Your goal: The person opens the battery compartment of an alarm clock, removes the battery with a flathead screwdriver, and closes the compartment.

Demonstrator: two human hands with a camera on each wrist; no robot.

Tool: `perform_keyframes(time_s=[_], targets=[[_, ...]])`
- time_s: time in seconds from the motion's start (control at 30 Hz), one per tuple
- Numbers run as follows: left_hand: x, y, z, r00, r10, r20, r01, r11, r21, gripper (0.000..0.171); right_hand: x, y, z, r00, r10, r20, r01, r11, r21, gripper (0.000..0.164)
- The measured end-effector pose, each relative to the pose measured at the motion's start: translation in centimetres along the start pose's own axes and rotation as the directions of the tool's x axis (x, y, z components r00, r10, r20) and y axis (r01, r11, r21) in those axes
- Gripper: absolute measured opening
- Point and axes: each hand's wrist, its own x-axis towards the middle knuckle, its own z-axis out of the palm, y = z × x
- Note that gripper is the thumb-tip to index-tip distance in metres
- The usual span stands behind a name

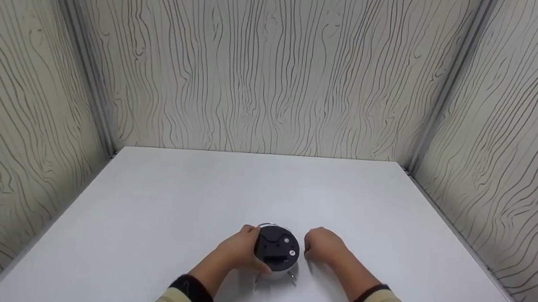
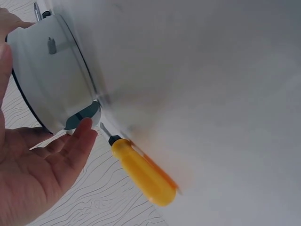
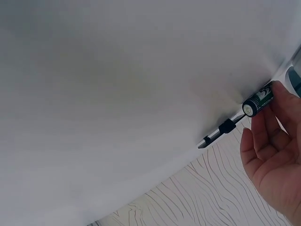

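From where I stand, the clock (image 1: 277, 245) sits over the white counter (image 1: 174, 191), its black back turned up toward the person, its metal legs on the near side; whether they bear its weight I can't tell. The left hand (image 1: 240, 250) grasps it by the left rim, thumb at the near edge. Just right of the clock, the right hand (image 1: 325, 245) pinches a battery (image 3: 259, 100) close to one end, so most of it sticks out unsupported. Just beside the clock, its tip pointing that way, lies a yellow screwdriver (image 2: 143, 174), and near it, on the right hand's side, a small black part (image 3: 226, 126) I can't make out. The likeliest mishap, I'd say, is the battery twisting out of that pinch and rolling off if it knocks the rim. If it meets the dark slot (image 1: 276, 259) in the clock's back, it could go in the wrong way round. The one-sided hold might let the clock swing under a firm push, and a careless sweep beside the clock could knock the screwdriver or black part away.
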Motion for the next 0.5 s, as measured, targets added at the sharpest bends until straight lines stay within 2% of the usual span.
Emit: perform_keyframes(time_s=[0.3, 0.5], targets=[[0.11, 0.01, 0.06, 1.000, 0.003, 0.004, -0.003, 1.000, 0.002, 0.106, -0.06, 0.12, 0.00, 0.998, -0.061, -0.032, 0.061, 0.998, 0.005, 0.008], [0.11, -0.07, 0.06, 1.000, 0.007, 0.008, -0.007, 1.000, 0.000, 0.106, -0.03, 0.35, -0.18, 0.999, -0.042, 0.000, 0.042, 0.999, 0.006, 0.007]])
